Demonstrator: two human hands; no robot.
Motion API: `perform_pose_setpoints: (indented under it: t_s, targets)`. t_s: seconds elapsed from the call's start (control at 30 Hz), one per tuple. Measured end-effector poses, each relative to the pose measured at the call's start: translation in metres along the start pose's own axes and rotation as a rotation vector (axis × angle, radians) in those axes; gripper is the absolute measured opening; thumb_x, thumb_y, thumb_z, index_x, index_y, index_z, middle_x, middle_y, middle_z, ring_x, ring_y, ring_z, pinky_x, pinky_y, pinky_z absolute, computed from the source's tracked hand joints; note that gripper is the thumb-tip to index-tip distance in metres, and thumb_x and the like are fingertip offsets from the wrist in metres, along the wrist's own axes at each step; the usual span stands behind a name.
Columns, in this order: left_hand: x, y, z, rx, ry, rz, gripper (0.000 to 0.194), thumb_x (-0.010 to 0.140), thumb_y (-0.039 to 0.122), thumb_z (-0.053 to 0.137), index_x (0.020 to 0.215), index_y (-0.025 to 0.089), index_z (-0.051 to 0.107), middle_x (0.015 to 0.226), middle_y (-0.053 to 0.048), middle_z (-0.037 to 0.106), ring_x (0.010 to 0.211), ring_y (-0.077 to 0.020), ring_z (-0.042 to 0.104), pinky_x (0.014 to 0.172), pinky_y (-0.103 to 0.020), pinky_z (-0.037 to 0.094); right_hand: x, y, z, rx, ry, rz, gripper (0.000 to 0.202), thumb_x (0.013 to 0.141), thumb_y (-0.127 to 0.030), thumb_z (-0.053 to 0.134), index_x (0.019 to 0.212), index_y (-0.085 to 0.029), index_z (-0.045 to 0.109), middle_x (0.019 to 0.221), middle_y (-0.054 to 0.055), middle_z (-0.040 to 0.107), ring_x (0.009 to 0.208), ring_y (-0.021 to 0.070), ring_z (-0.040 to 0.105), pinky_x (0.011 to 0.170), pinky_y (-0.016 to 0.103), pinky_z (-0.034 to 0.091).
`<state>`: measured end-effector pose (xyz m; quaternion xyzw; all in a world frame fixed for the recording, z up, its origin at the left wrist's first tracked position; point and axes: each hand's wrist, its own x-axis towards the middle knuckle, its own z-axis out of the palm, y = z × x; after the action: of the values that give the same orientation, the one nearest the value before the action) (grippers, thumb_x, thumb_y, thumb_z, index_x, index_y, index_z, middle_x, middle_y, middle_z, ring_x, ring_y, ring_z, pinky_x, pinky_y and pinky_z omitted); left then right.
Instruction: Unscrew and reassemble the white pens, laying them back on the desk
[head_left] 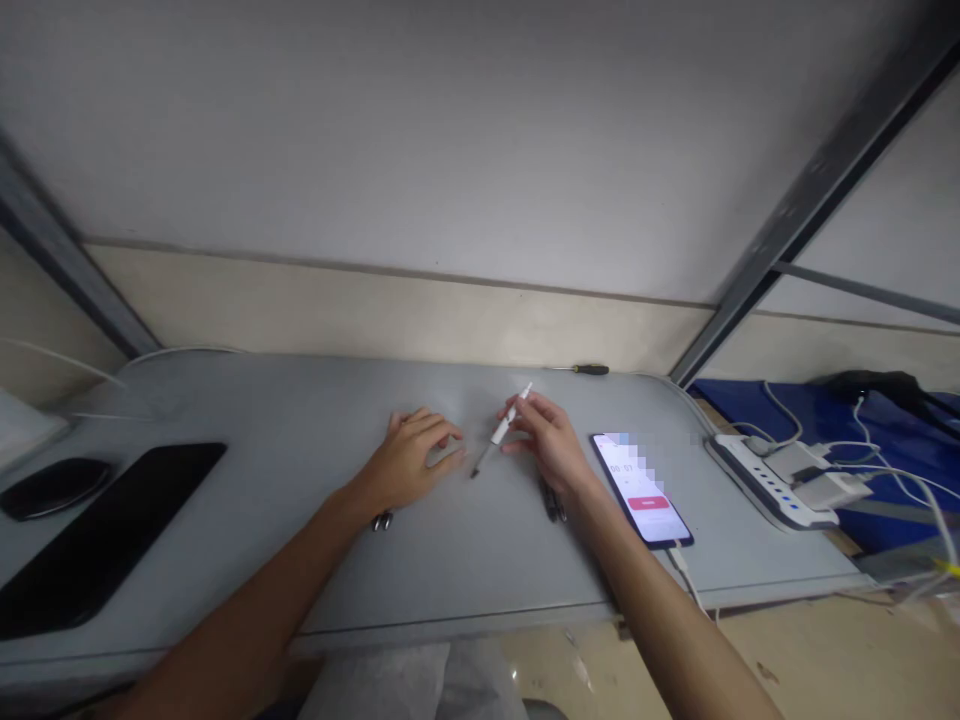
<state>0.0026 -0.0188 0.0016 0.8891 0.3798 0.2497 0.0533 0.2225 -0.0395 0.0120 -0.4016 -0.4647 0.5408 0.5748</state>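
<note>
- Grey table (300, 420) bears both hands.
- Right hand (551, 440): fingers pinched around a white pen (504, 428), tilted, dark tip touching the surface.
- Left hand (411, 455): palm down, fingers spread flat, holding nothing, just beside the pen tip.
- Lit smartphone (641, 488) lies right of the right wrist, cable attached.
- Power strip (765, 480) sits at the table's right edge.

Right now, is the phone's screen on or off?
On. The phone lies flat on the table, and its screen glows white with digits and a red button, beside the right hand.
</note>
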Motion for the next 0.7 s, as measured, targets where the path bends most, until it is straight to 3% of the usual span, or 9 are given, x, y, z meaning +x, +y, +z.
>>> perform_pose_setpoints:
  t_s: [0.07,0.23,0.37,0.7]
  targets:
    - [0.0,-0.001,0.0,0.013,0.009,-0.008,0.02,0.091,0.04,0.055,0.094,0.022,0.063,0.084,0.001,0.064,0.089,-0.0179,0.056,0.083,-0.035,0.029,0.0,0.0,-0.001,0.019,0.032,0.0,0.033,0.08,-0.049,0.064,0.093,-0.019,0.059,0.081,0.003,0.064,0.069,0.0158,0.06,0.051,0.025,0.05]
    - [0.001,-0.002,-0.001,0.017,0.009,-0.028,0.022,0.093,0.041,0.051,0.093,0.022,0.062,0.084,0.001,0.064,0.087,-0.0172,0.056,0.083,-0.035,0.029,0.0,0.002,-0.003,0.008,0.042,-0.079,0.05,0.082,-0.042,0.063,0.127,-0.029,0.045,0.074,-0.002,0.063,0.06,0.0145,0.058,0.045,0.022,0.043]
    - [0.002,-0.002,0.0,0.02,0.006,-0.049,0.024,0.094,0.041,0.048,0.09,0.022,0.062,0.083,0.001,0.064,0.086,-0.0173,0.056,0.082,-0.035,0.028,0.002,0.004,-0.004,-0.006,0.016,-0.102,0.038,0.083,-0.04,0.063,0.116,-0.026,0.051,0.07,-0.003,0.062,0.055,0.013,0.056,0.046,0.022,0.04]
    - [0.001,-0.011,0.005,0.145,0.073,-0.172,0.018,0.091,0.029,0.047,0.087,0.021,0.063,0.09,-0.003,0.066,0.095,-0.023,0.056,0.08,-0.038,0.032,0.004,0.005,-0.006,-0.038,0.084,-0.151,0.042,0.082,-0.042,0.063,0.118,-0.024,0.052,0.068,-0.003,0.06,0.054,0.0133,0.054,0.053,0.026,0.043]
